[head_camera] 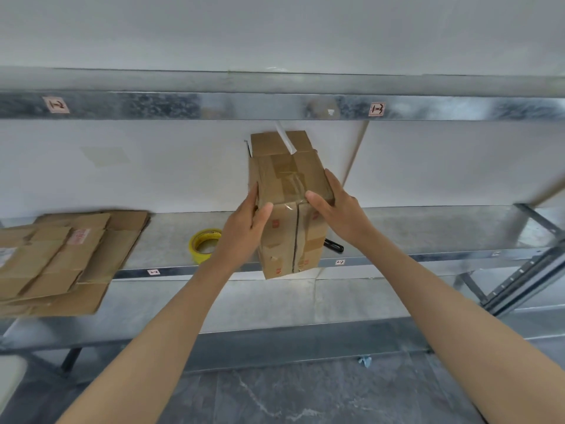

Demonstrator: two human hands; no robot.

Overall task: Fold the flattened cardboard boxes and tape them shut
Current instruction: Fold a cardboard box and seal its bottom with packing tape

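Observation:
A folded brown cardboard box [290,209], its seams covered with clear tape, is held up in front of the metal shelf [397,231]. My left hand [244,224] grips its left side with the thumb on the near face. My right hand [333,206] grips its right side, thumb on the top edge. The far flaps of the box stand open, and a loose strip of tape [286,142] sticks up from them. A pile of flattened cardboard boxes [61,258] lies on the shelf at the left. A yellow tape roll [204,244] lies on the shelf just left of my left wrist.
A black tool [334,245] lies on the shelf behind the box, mostly hidden. An upper shelf beam [214,105] runs across above. Slanted metal braces [526,276] stand at the right. Below is a lower shelf board and a grey floor [305,393].

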